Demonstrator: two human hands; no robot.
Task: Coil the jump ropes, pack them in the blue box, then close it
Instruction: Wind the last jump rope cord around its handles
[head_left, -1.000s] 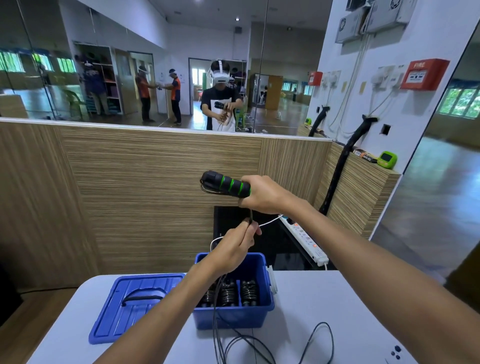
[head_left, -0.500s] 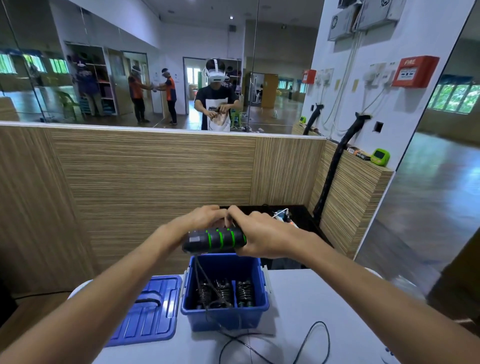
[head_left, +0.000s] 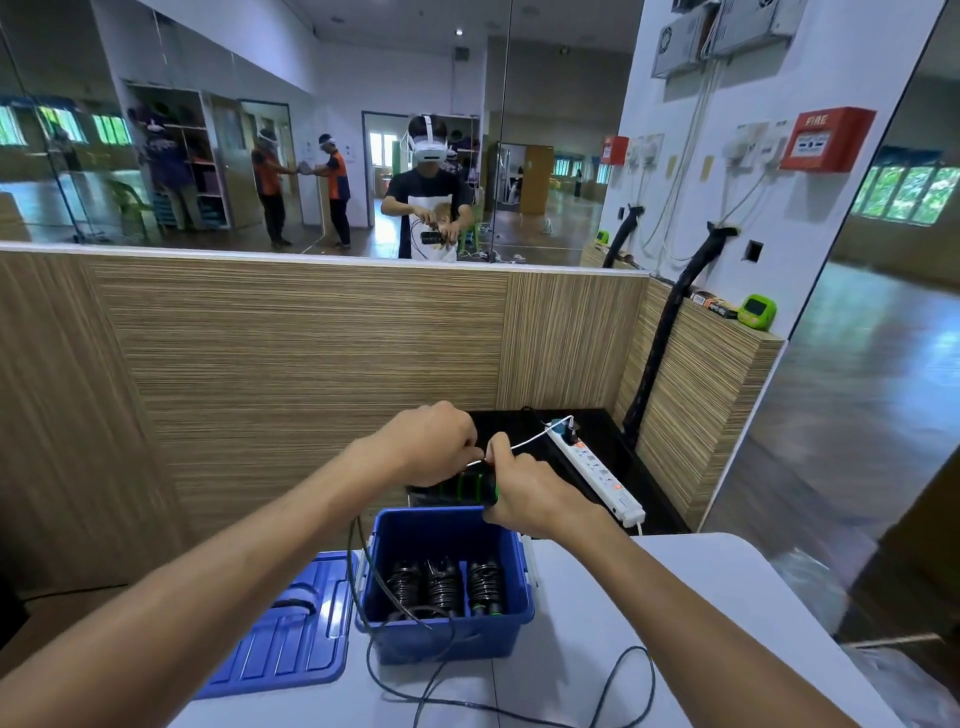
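Observation:
The blue box (head_left: 514, 621) stands open on the white table (head_left: 691, 613), with three coiled jump ropes (head_left: 444, 587) side by side inside. Its blue lid (head_left: 291, 639) lies flat to the left. Above the box's far rim I hold black jump rope handles with green bands (head_left: 460, 486). My right hand (head_left: 530, 493) grips their right end. My left hand (head_left: 431, 444) pinches the black rope at the handles' top. The loose black rope (head_left: 618, 670) trails down past the box's left side and loops over the table in front.
A wood-grain partition (head_left: 311, 374) stands behind the table, with a mirror above it. A white power strip (head_left: 597, 473) lies on a dark surface behind the box. A black hose (head_left: 660, 343) leans at the right wall, near a green timer (head_left: 757, 312).
My hands and the handles have come down from chest height to just above the box. My left hand moved from the hanging rope up to the handles. The view has tilted down.

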